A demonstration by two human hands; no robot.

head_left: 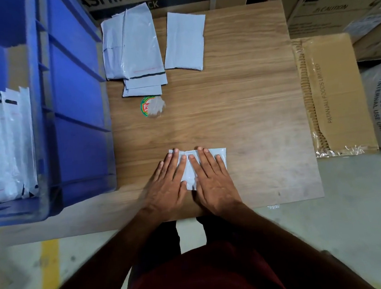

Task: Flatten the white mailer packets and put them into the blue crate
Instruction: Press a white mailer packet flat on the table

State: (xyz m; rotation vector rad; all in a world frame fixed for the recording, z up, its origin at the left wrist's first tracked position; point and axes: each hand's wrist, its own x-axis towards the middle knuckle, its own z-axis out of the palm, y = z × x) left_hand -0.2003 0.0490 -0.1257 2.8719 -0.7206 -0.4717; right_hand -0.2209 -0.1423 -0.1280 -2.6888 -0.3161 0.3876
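Near the table's front edge, about mid-width, one packet [218,156] lies flat with its long axis running left-right, parallel to that edge. Both hands press on it, palms down, fingers straight and spread, nothing pinched or curled. Left hand [168,181] covers the packet's left end, fingertips at its far edge; right hand [211,179] covers the middle, leaving the right end bare. Thumbs nearly meet over the centre.

Crate [72,90] stands at the table's left edge, well apart from the packet, wall higher than the tabletop. Flattened packets already stand upright inside at its near end [6,148]. So the drop point lies left of both hands, and the left hand is nearer; the packet would likely need turning on edge to slot in beside the others.

Flattening looks underway, not finished; cannot tell if air remains under the palms.

At the far-left corner a stack [134,49] of packets waits, overlapping; a single packet [184,41] lies just right of it, apart. A round sticker [152,106] sits on the table in front of the stack.
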